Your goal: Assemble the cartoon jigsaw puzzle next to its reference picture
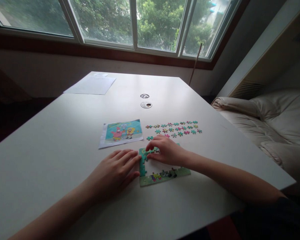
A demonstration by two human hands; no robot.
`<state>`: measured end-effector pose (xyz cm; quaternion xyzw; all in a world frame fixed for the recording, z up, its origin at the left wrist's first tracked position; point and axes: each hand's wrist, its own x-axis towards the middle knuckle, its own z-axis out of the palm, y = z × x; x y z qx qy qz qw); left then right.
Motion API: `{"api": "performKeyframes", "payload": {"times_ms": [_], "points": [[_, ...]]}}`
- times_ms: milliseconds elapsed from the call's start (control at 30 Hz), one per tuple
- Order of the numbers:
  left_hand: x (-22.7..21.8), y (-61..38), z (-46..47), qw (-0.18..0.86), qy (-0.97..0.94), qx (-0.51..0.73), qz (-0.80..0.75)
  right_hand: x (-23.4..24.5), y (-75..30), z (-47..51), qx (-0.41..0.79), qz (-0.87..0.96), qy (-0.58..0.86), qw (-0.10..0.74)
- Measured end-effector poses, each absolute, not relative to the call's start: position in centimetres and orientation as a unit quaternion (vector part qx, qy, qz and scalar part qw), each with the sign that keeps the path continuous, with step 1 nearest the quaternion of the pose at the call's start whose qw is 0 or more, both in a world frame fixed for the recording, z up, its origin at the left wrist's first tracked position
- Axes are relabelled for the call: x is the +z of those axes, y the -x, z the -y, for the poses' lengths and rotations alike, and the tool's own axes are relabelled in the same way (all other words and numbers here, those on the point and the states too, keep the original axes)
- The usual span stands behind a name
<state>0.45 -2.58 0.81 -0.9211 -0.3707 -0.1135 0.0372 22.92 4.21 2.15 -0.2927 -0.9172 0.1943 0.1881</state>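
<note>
The puzzle point(160, 180), unfilled at its middle, lies on the bench point(65, 150). The left hand point(118, 168) touches its left edge, grip spread nearly flat, holding nothing. The right hand point(166, 150) curls over its top left, grip slightly parted; whether it holds a piece cannot be told. Beyond are loose pieces point(178, 128), a print point(123, 131) and paper point(90, 86).

- Daylight comes from the window point(103, 21), the rest of the room dim.
- A pale glare whitens the far end of the table point(126, 95).
- Corners go dark, edges stretch wide.
- Puzzle pieces point(180, 134) look slightly soft.
</note>
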Motion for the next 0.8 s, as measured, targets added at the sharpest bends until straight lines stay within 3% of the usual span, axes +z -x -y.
{"api": "performKeyframes", "payload": {"times_ms": [800], "points": [[0.59, -0.45, 2.62, 0.048, 0.923, -0.116, 0.363, 1.6, -22.59, -3.19, 0.177, 0.913, 0.318, 0.183]]}}
